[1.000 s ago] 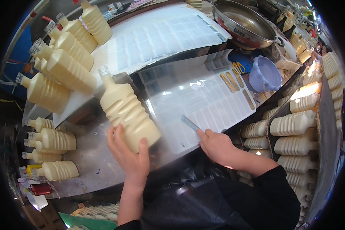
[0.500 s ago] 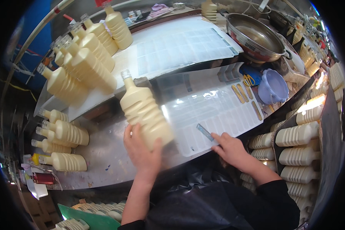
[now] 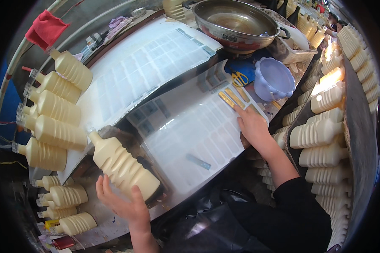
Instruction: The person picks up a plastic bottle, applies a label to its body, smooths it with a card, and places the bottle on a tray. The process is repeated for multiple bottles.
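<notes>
A cream ribbed bottle (image 3: 124, 164) with a clear neck lies slanted over a dark recess in the worktable. My left hand (image 3: 124, 206) is at its lower side, fingers spread and thumb apart, against or very near the bottle. My right hand (image 3: 254, 124) reaches over a translucent sheet (image 3: 185, 139), fingers stretched out, its fingertips at the gold label strips (image 3: 231, 98) on the sheet's far right. Whether it has lifted a strip cannot be seen. A small blue-grey label strip (image 3: 198, 161) lies alone nearer me on the sheet.
Cream bottles (image 3: 61, 130) stand on the left, with more lying below them. A white board (image 3: 135, 67) with pale labels slopes behind. Yellow-handled scissors (image 3: 240, 79), a lavender bucket (image 3: 274, 80) and a large metal pan (image 3: 236, 25) are at far right. Stacked bottles (image 3: 318, 130) fill the right rack.
My right hand has left the blue-grey strip and moved to the gold strips. The bottle and my left hand have shifted down and left in view as the whole view turned.
</notes>
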Available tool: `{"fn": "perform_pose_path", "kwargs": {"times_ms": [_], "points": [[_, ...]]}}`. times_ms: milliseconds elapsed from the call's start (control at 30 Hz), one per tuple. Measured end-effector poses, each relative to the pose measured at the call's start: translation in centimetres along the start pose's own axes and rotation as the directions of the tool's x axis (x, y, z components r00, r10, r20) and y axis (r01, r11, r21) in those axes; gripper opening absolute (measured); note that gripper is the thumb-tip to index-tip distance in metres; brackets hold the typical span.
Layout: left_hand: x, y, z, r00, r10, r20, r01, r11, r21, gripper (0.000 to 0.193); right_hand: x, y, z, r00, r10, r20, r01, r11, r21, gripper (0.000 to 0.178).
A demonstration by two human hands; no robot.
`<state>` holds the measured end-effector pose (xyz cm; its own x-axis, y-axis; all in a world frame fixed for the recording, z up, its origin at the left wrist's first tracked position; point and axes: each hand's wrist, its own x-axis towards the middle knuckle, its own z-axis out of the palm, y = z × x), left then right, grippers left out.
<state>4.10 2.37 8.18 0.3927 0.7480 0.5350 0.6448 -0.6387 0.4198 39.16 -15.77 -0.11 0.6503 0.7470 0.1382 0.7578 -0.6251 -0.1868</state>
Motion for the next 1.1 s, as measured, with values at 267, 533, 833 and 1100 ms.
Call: {"fn": "perform_pose_path", "kwargs": {"times_ms": [267, 533, 833, 1100], "points": [[2.9, 3.7, 0.6, 0.963, 0.224, 0.15, -0.191, 0.96, -0.206, 0.034, -4.1, -3.6, -1.5, 0.961, -0.123, 0.249, 0.16, 0.978, -0.134, 0.056], [3.1, 5.6, 2.1, 0.872, 0.426, 0.24, -0.278, 0.836, -0.472, 0.033, -8.2, -5.0, -3.2, 0.976, -0.187, 0.11, 0.18, 0.981, 0.073, 0.056], [1.8, 7.6, 4.6, 0.834, 0.399, 0.381, -0.037, 0.729, -0.683, 0.025, -9.9, -3.0, -1.1, 0.954, -0.3, 0.004, 0.3, 0.953, -0.034, 0.041], [0.4, 8.0, 5.8, 0.833, 0.409, 0.372, -0.135, 0.803, -0.58, 0.03, -8.4, -6.0, -3.3, 0.969, 0.01, 0.245, -0.203, 0.597, 0.776, 0.013]]}}
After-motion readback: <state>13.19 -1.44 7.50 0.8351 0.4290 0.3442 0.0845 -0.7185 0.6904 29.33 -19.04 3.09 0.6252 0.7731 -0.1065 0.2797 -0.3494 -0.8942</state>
